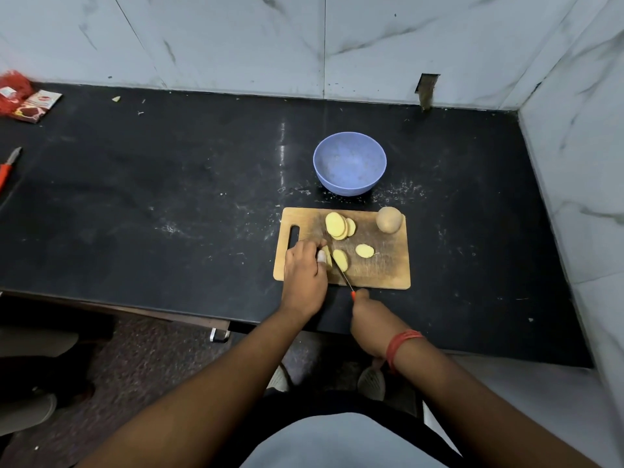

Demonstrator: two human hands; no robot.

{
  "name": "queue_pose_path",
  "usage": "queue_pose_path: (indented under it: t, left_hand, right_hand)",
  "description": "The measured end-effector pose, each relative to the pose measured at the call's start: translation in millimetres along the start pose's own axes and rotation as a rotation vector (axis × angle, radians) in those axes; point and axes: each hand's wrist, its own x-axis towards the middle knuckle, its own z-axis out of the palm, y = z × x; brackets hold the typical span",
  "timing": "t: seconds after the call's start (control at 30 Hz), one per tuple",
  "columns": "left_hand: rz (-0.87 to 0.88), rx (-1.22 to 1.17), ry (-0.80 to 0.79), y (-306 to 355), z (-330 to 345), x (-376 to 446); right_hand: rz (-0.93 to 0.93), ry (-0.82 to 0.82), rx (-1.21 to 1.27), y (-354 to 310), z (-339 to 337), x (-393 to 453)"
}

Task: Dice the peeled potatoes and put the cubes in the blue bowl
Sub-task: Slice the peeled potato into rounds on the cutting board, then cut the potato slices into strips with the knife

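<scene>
Black counter [169,197], potato slice [340,260] beside left hand [304,268], knife [341,273] between

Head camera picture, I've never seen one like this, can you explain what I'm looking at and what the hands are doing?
There is one picture, taken by a camera worn on a person's head, looking down at a black counter. On it are a wooden cutting board and an empty blue bowl behind it. The left hand steadies a potato piece while the right hand grips a knife. Potato slices and a whole potato lie on the board.
</scene>
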Motion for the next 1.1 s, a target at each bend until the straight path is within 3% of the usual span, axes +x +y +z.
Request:
queue_pose_path:
  t: [0.1, 0.2, 0.33, 0.6, 0.77, 0.9, 0.97, 1.1]
  left_hand:
    - [-0.001, 0.003, -0.017, -1.6, -2.3, 0.6]
    - [-0.02, 0.002, -0.026, -1.0, -7.1, 0.6]
    - [-0.045, 0.001, -0.052, 1.0, -12.3, 1.7]
    - [-0.102, -0.135, -0.1, 6.9, -20.9, 4.5]
    - [-0.197, -0.296, -0.013, 10.1, -33.7, 6.6]
    - [-0.232, -0.168, 0.098, -3.8, -45.2, 11.2]
    - [-0.216, -0.045, 0.099, -12.2, -51.4, 13.7]
    - [-0.07, 0.2, 0.059, -28.5, -59.8, 11.7]
  right_hand:
    - [-0.054, 0.032, 0.119, -11.6, -12.7, 0.9]
    - [-0.069, 0.038, 0.414, -16.9, -21.1, -6.8]
    - [-0.122, 0.021, 0.494, -24.6, -20.6, -3.2]
    - [-0.161, 0.251, 0.459, -45.8, -25.7, 19.6]
    - [-0.172, 0.398, 0.287, -50.2, -35.2, 35.0]
    - [-0.281, 0.549, -0.044, -48.8, -37.1, 40.4]
    - [-0.359, 0.53, -0.186, -48.2, -31.8, 42.5]
    - [-0.339, 0.476, -0.107, -43.8, -19.9, 45.0]
